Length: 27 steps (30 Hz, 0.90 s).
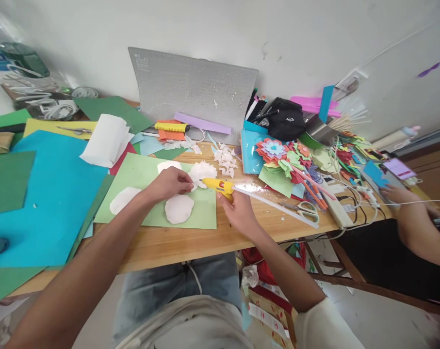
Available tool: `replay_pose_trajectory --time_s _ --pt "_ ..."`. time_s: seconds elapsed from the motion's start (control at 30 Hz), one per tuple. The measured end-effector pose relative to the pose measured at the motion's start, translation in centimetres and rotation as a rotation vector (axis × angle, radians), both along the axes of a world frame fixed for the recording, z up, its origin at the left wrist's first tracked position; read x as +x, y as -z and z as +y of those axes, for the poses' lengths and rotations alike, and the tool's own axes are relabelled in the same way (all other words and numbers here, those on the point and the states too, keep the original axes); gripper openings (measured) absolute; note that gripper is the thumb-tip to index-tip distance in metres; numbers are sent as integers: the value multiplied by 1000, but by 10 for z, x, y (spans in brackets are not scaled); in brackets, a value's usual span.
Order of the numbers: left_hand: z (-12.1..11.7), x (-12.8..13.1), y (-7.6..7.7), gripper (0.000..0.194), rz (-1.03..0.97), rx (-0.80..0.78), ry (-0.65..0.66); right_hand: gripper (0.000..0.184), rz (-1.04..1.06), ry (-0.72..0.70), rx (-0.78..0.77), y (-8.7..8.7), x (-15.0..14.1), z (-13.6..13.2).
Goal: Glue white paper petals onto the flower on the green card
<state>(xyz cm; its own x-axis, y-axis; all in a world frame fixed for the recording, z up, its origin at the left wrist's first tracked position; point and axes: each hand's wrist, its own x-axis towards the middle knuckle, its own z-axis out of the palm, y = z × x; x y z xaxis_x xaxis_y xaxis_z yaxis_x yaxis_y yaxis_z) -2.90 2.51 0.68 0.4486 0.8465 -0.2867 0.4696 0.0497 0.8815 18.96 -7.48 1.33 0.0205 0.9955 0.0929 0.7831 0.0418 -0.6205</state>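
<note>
My right hand grips a yellow hot glue gun with a long clear glue stick sticking out of its back. The gun's nozzle points left, at the edge of a ruffled white paper piece. Fingers pinched together, my left hand holds the near left edge of that ruffled piece. Around it, on a light green paper sheet, lie rounded white paper cut-outs: one just in front, another under my left forearm, and a third partly behind my left hand.
White paper scraps lie behind the sheet. Scissors, paper flowers and a power strip with cables are to the right. Blue paper and a white paper roll sit left. Another person's arm reaches in at far right.
</note>
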Motion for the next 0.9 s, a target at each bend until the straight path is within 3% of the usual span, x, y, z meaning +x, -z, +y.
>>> replay_pose_trajectory --time_s 0.33,0.9 --pt "0 -1 4 27 -41 -7 6 33 -30 6 32 5 -2 6" --pt "-3 0 -3 26 -18 6 7 34 -118 10 25 5 -1 8"
